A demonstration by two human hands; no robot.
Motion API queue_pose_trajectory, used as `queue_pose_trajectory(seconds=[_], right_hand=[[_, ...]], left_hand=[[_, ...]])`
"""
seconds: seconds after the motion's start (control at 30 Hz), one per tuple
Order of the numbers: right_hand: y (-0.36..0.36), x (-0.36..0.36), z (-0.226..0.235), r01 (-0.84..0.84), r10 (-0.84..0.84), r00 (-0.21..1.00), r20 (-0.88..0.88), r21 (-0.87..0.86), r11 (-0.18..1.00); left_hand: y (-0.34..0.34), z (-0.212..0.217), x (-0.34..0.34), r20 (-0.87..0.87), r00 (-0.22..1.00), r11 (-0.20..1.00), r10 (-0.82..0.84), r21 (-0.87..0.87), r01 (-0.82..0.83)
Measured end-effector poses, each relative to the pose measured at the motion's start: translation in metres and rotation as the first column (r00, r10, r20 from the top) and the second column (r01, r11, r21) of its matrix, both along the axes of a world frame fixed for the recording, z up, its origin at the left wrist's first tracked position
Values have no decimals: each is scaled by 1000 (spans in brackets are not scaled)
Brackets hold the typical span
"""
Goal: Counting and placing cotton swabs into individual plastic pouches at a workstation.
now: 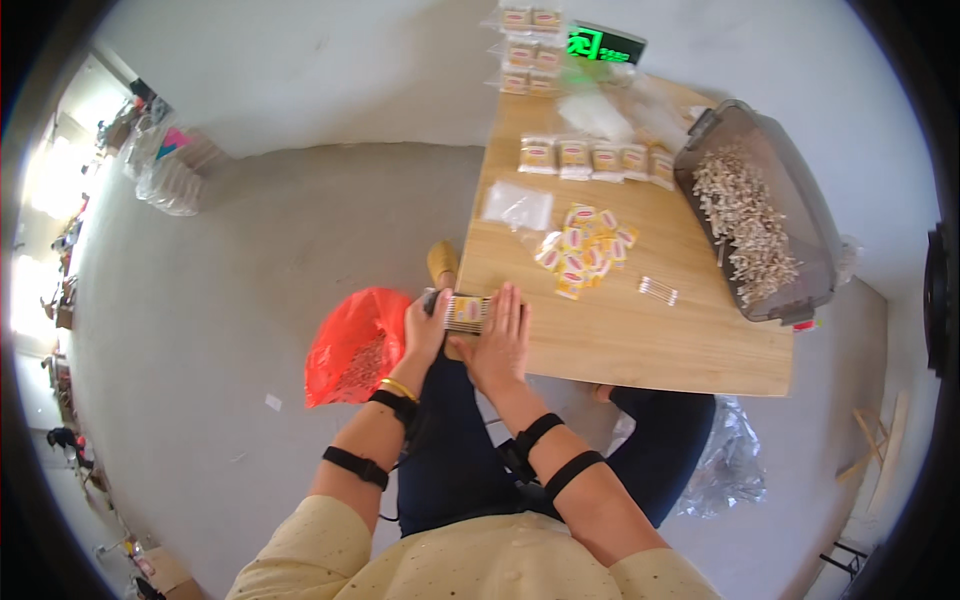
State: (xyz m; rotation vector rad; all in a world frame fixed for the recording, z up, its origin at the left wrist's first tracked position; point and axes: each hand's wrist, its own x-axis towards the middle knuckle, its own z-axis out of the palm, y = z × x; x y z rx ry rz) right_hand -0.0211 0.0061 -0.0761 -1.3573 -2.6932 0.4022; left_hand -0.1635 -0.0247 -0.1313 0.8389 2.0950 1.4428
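At the table's left edge lies a small bundle of cotton swabs (480,326) with a yellow and white label card (467,311) on top. My left hand (424,330) grips its left end, thumb and fingers closed. A dark thing shows beside those fingertips; I cannot make out what it is. My right hand (498,345) rests against the bundle's right end, fingers stretched out and side by side. To the right of it is a loose pile of yellow and white label cards (588,250). A few cotton swabs (658,290) lie together farther right on the wood.
The wooden table (650,345) carries a grey bin (815,235) of loose swabs, a row of filled packs (590,158), stacked packs (530,50) and clear plastic bags (518,205). A lit green sign (605,43) stands behind. On the floor sits a red bag (335,345).
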Motion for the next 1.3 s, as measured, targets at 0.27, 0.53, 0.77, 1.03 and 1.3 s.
queue_pose_trajectory(seconds=[0.27,0.53,0.77,1.03,1.3], right_hand=[[68,103,7,61,-16,893,-450,85,995],[152,256,-19,568,-454,746,-487,109,816],[200,294,-4,660,-641,594,-486,-162,734],[289,296,21,481,-396,801,-449,89,872],[352,270,23,490,-488,866,-109,379,785]], left_hand=[[-18,-12,-35,53,980,980,193,-61,-190],[24,86,104,-538,811,950,-230,56,306],[93,84,218,-558,402,593,-726,-213,777],[163,63,256,-707,186,638,-682,-451,624],[164,54,255,-673,131,593,-727,-521,614]])
